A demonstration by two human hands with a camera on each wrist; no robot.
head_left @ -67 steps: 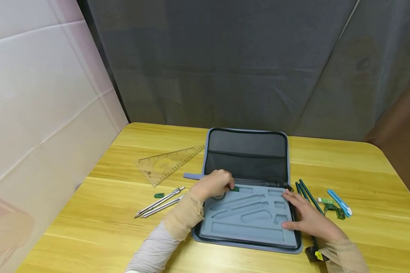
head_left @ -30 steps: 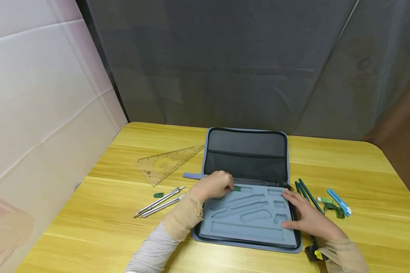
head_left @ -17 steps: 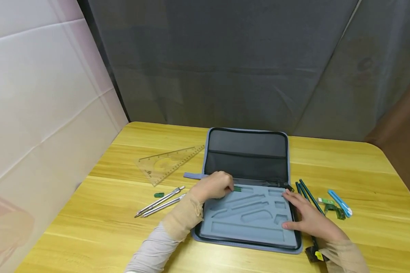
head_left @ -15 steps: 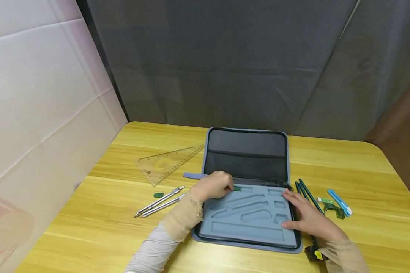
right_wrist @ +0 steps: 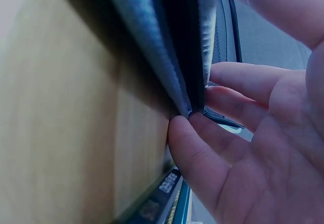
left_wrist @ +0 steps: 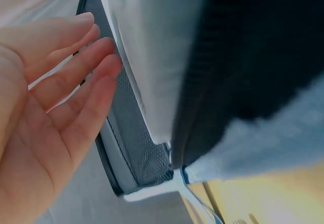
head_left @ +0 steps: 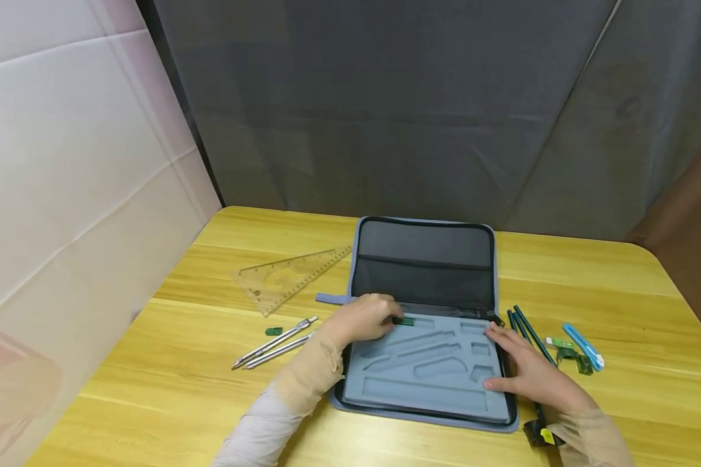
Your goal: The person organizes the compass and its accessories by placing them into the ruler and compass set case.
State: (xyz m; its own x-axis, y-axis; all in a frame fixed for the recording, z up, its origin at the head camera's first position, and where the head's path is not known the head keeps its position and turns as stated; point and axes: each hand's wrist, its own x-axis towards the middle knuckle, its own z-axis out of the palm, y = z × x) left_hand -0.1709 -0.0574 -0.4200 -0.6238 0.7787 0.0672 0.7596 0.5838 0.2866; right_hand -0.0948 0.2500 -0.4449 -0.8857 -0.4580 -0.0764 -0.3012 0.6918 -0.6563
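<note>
A blue zip case (head_left: 423, 418) lies unfolded, with a grey-blue foam tray (head_left: 426, 392) of shaped recesses in its near half. At the tray's upper left, my left hand (head_left: 365, 318) has its fingertips by a small dark green piece (head_left: 407, 322) in a recess; the hand partly covers this corner. In the left wrist view, the left fingers (left_wrist: 83, 97) are loosely extended, with nothing seen between them. My right hand (head_left: 528, 370) rests along the right edge of the case and tray. Its fingers (right_wrist: 197, 153) touch the case's side in the right wrist view.
Left of the case lie a clear set square (head_left: 257, 285), two slim silver compass-like tools (head_left: 274, 344) and a small green piece (head_left: 273, 331). On the right are dark green pencils (head_left: 531, 331), a blue utility knife (head_left: 583, 346), green bits (head_left: 566, 353) and a black object (head_left: 537, 433).
The left fingers have loosened and lifted slightly at the green piece, which shows a little more. The right hand stays in place. The view has shifted slightly.
</note>
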